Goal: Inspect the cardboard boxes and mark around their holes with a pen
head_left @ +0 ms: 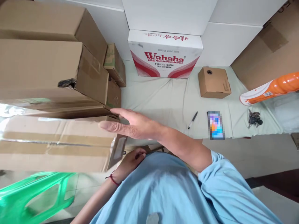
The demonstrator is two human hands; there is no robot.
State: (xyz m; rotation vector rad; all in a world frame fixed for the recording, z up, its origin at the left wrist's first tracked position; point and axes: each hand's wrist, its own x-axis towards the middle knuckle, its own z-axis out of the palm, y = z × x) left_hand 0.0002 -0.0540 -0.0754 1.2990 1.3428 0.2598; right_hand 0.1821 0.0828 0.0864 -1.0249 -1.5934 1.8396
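A long taped cardboard box (56, 143) lies at my left, level with my waist. My right hand (130, 124) reaches across my body with fingers stretched flat and together, resting against the box's near end. My left hand (132, 158) is below it, fingers curled at the lower corner of that end, close to my light blue shirt. What the left fingers grip is hidden, apart from the box edge.
Stacked cardboard boxes (46, 62) fill the left. A white Wahaha water carton (164, 54) stands at the back. On the pale cloth lie a small brown box (213, 82), a pen (192, 120), a phone (216, 125), keys (254, 118) and an orange bottle (271, 88). A green plastic stool (32, 196) is lower left.
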